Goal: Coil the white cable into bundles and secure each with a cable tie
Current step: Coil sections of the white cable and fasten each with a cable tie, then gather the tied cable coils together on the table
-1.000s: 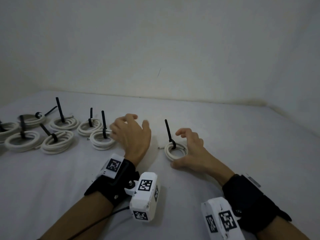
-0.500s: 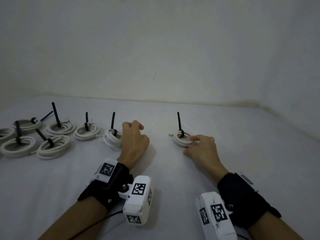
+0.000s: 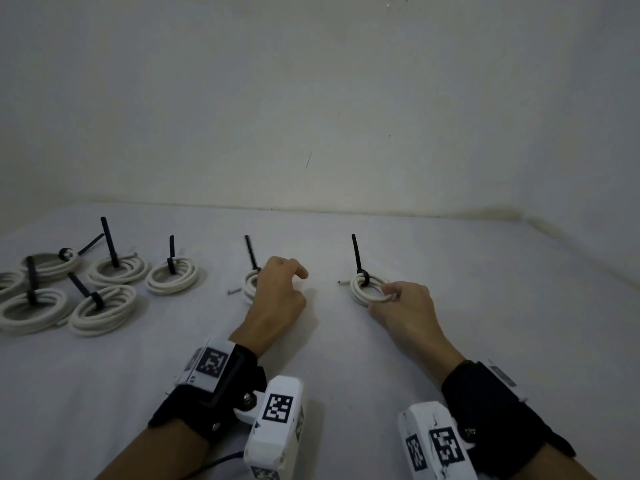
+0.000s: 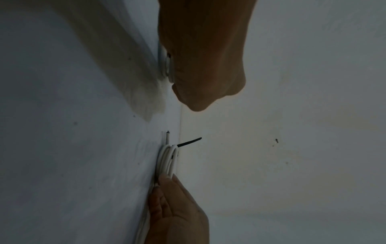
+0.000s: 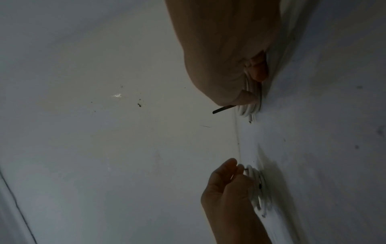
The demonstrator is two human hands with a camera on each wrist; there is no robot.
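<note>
Bare indoor room, type can't tell: plain off-white wall (image 3: 311, 98) w/ scuffs, white sheet-covered surface (image 3: 485, 306) meeting it, dim light, no furniture visible.

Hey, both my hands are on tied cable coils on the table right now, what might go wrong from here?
1. The right hand pinches only the near edge of its coil; lifted that way, the loops may sag or slip out of the single black tie.
2. The left hand covers its coil; its upright tie tail could snag the fingers.
3. That coil sits near the neighbouring bundle; sliding it left may knock it.
</note>
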